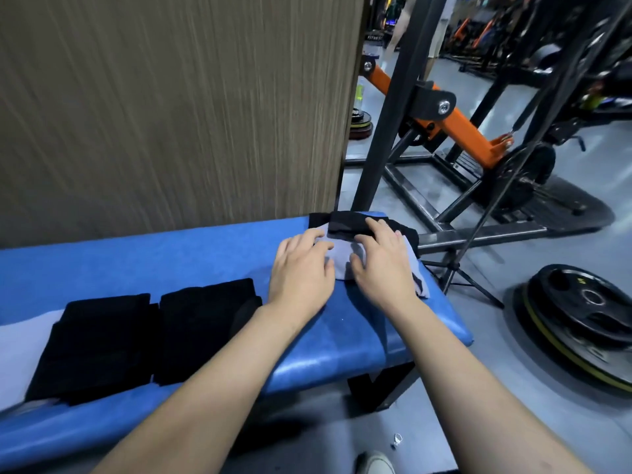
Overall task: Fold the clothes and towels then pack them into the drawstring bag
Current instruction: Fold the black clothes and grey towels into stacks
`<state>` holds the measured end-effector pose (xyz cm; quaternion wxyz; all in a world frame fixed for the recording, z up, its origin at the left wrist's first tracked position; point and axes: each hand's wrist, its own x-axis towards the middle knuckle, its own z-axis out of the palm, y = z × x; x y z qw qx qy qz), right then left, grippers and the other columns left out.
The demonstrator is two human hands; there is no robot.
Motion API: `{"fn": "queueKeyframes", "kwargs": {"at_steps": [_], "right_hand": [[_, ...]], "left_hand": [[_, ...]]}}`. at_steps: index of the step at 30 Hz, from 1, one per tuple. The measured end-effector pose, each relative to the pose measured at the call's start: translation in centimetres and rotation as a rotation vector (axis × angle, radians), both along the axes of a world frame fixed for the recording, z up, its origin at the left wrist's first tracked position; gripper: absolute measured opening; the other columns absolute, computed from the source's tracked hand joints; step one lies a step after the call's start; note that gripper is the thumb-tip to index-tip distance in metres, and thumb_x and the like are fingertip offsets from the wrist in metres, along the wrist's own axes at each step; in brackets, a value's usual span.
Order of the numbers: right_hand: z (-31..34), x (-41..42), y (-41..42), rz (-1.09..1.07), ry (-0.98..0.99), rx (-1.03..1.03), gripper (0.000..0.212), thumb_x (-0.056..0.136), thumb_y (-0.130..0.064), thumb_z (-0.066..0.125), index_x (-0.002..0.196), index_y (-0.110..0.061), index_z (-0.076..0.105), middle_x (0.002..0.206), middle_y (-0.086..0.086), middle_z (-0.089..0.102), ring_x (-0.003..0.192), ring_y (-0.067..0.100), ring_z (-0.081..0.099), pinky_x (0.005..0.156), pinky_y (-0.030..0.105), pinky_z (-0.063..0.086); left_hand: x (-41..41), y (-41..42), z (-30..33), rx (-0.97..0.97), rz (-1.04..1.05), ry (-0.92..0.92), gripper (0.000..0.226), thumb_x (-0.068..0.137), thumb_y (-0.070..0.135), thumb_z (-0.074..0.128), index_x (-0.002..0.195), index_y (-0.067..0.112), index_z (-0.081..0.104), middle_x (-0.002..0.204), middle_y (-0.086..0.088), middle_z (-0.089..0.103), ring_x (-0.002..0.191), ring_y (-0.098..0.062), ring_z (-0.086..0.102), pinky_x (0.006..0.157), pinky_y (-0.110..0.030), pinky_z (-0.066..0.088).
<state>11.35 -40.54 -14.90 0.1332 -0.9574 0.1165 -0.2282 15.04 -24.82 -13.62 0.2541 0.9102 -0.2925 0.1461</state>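
A small grey cloth [343,256] lies at the right end of the blue bench [191,261], with a black cloth [345,224] just behind it. My left hand [301,268] rests flat on the grey cloth's left edge, fingers straight. My right hand [379,258] lies over the grey cloth's right part, its fingertips touching the black cloth. Two folded black garments [99,343] [205,330] sit side by side on the bench's left half, the left one on a pale grey towel [17,354]. No drawstring bag is in sight.
A wood-grain panel [171,97] stands behind the bench. Right of it is a black and orange gym machine [455,131]. Weight plates [581,323] lie on the grey floor at right. A tripod leg [475,289] stands beside the bench end. A shoe [374,463] shows at bottom.
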Motion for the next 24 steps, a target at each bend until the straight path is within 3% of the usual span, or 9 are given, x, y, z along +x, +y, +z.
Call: {"fn": "queueKeyframes", "kwargs": {"at_steps": [3,9,14,20,24], "right_hand": [[-0.1,1.3,0.1,-0.031,0.068,-0.073,0.035,0.090,-0.022,0.055,0.120,-0.008,0.064,0.158,0.010,0.033,0.150,0.030,0.018,0.119,0.045,-0.002],[0.1,2.6,0.7,-0.094,0.178,-0.086,0.047,0.094,-0.030,0.048,0.138,-0.012,0.052,0.154,0.002,0.041,0.148,0.023,0.024,0.119,0.051,0.001],[1.0,2.8,1.9,-0.013,-0.105,-0.073,0.043,0.087,-0.020,0.049,0.127,-0.010,0.060,0.137,0.002,0.057,0.126,0.023,0.049,0.114,0.050,0.023],[4.2,1.3,5.0,0.229,-0.404,0.030,0.056,0.074,-0.002,0.043,0.127,-0.007,0.059,0.126,0.008,0.057,0.107,0.027,0.055,0.093,0.042,0.046],[5.8,-0.8,6.9,0.260,-0.481,0.098,0.065,0.073,0.011,0.048,0.135,-0.009,0.055,0.127,0.005,0.050,0.111,0.016,0.054,0.082,0.019,0.045]], "left_hand": [[1.0,-1.4,0.2,-0.021,0.022,0.049,0.033,0.096,0.022,0.051,0.128,0.018,0.062,0.145,0.004,0.047,0.128,-0.019,0.044,0.111,-0.028,0.018],[2.7,-1.8,0.7,-0.053,0.031,0.091,0.038,0.097,0.024,0.051,0.133,0.017,0.058,0.144,0.007,0.046,0.130,-0.017,0.043,0.111,-0.030,0.022],[2.9,-1.4,0.7,-0.097,0.030,0.213,0.043,0.097,0.027,0.052,0.139,0.017,0.051,0.145,0.003,0.044,0.131,-0.021,0.042,0.109,-0.035,0.029],[2.0,0.0,2.4,-0.299,0.041,0.429,0.043,0.093,0.040,0.058,0.132,0.025,0.050,0.132,0.002,0.049,0.124,-0.021,0.048,0.097,-0.042,0.045],[0.6,1.4,3.5,-0.411,0.033,0.501,0.042,0.087,0.043,0.064,0.124,0.027,0.053,0.123,0.004,0.051,0.112,-0.018,0.057,0.087,-0.036,0.048]]}}
